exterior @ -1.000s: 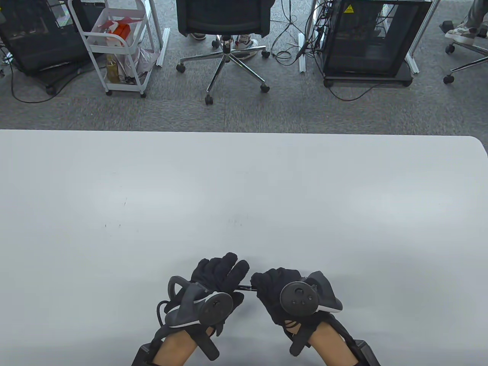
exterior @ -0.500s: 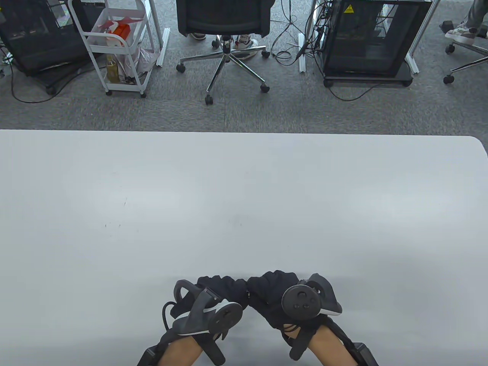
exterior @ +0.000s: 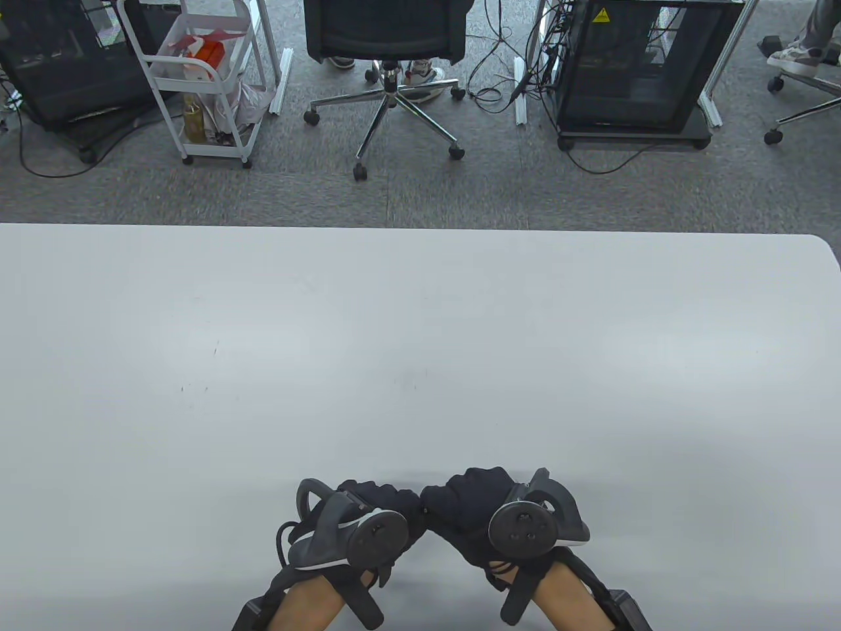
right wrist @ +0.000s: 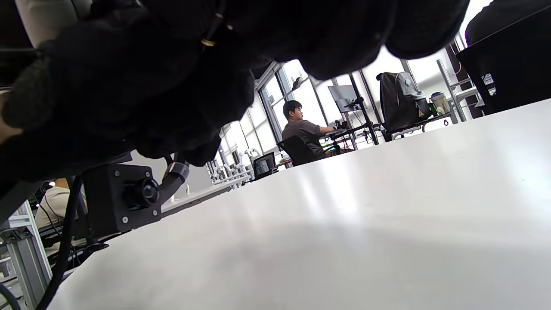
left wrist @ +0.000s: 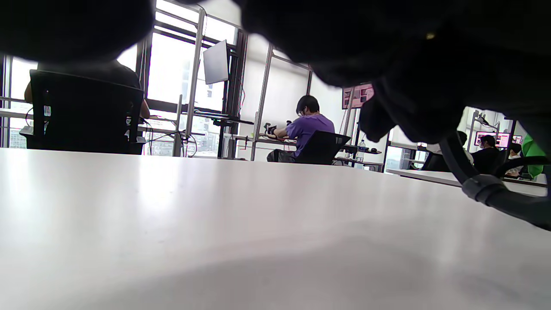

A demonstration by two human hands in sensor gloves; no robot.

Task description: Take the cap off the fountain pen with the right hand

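- Table view: left hand and right hand touching, fingers curled, at the white table's near edge.
- Fountain pen: hidden between hands; location unconfirmed.
- Grip: cannot tell.

Even, bright overhead light, soft shadows under hands — blown-out windows, gloves silhouetted

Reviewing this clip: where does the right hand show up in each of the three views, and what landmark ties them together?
Table view: the right hand sits at bottom centre, knuckles against the left hand.
Left wrist view: the right hand is a dark glove at upper right.
Right wrist view: the right hand fills the top and left as dark gloved fingers.
Shared landmark: the white table, also and. The pen is not visible in any view.
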